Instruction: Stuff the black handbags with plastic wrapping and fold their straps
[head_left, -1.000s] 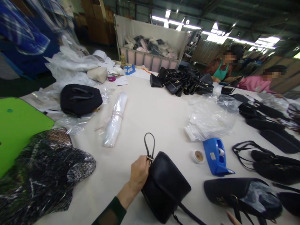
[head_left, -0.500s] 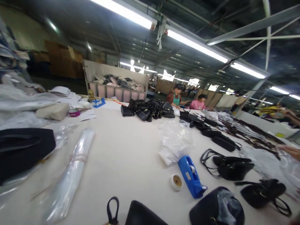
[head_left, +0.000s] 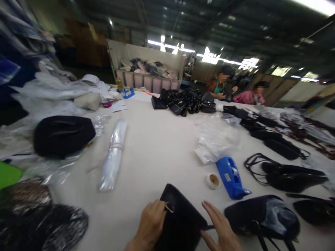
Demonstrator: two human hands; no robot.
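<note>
A black bag (head_left: pixel 183 219) with a gold-coloured ring stands tilted at the bottom centre. On its left edge, beside the ring, the curled fingers of my left hand (head_left: pixel 151 223) grip it. My right hand (head_left: pixel 220 226) is at the bag's right side, fingers apart, its lower fingers by the corner near a dark strap. Just right of that hand lies another black bag (head_left: pixel 243 216) with clear plastic on it. A blue tape dispenser (head_left: pixel 231 177) and a small tape roll (head_left: pixel 213 181) are beyond my right hand.
Rolled clear plastic sleeves (head_left: pixel 113 157) lie on the white table (head_left: pixel 157 146) at left. Crumpled plastic (head_left: pixel 214 136) is right of centre. A heap of black bags (head_left: pixel 185 101) sits at the far edge. Two people work behind it. More bags line the right; a dark bag (head_left: pixel 64 136) lies left.
The view has tipped down and turned left. Both my hands now show at the bottom centre, and more of the black bag is visible, with my left hand on it.
</note>
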